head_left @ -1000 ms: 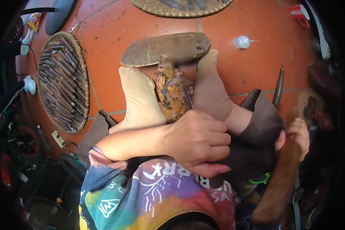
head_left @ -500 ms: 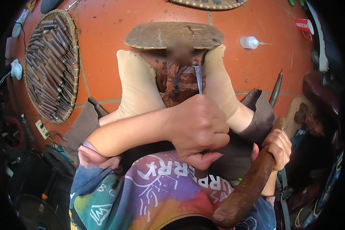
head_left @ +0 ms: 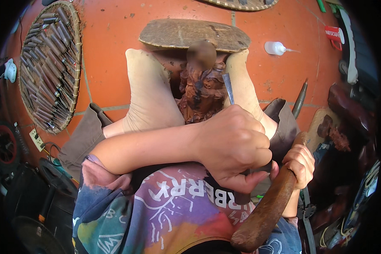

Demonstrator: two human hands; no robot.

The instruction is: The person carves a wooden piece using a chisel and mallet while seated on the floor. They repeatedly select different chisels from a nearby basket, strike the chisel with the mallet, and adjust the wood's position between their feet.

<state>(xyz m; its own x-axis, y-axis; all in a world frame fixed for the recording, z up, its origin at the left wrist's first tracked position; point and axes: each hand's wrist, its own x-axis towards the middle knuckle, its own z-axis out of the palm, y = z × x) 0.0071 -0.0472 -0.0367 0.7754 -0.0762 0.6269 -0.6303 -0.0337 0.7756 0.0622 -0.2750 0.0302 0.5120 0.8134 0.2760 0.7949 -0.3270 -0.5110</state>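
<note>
A reddish-brown wood carving (head_left: 202, 91) sits between my two socked feet, against a worn wooden board (head_left: 194, 34). A blurred round patch covers its top. My left hand (head_left: 237, 146) is closed around a chisel, whose handle is mostly hidden by the fist. The steel chisel blade (head_left: 229, 88) points away from me, just right of the carving and over the inner side of my right foot. Close by on the right, my right hand (head_left: 299, 165) grips a curved wooden mallet (head_left: 266, 209) near its far end, with the thick end lying back toward my shirt.
A round woven tray (head_left: 78, 63) full of wood-handled carving tools lies at the left. Right of the board are a white squeeze bottle (head_left: 275, 48) and a red mug (head_left: 334, 34). A dark pointed metal piece (head_left: 300, 99) lies beyond my right leg. A power socket (head_left: 37, 139) is at left.
My left hand and the chisel have shifted right and slightly nearer, and the blade has come off the carving. The mallet has moved slightly left. The carving appears slightly turned.
</note>
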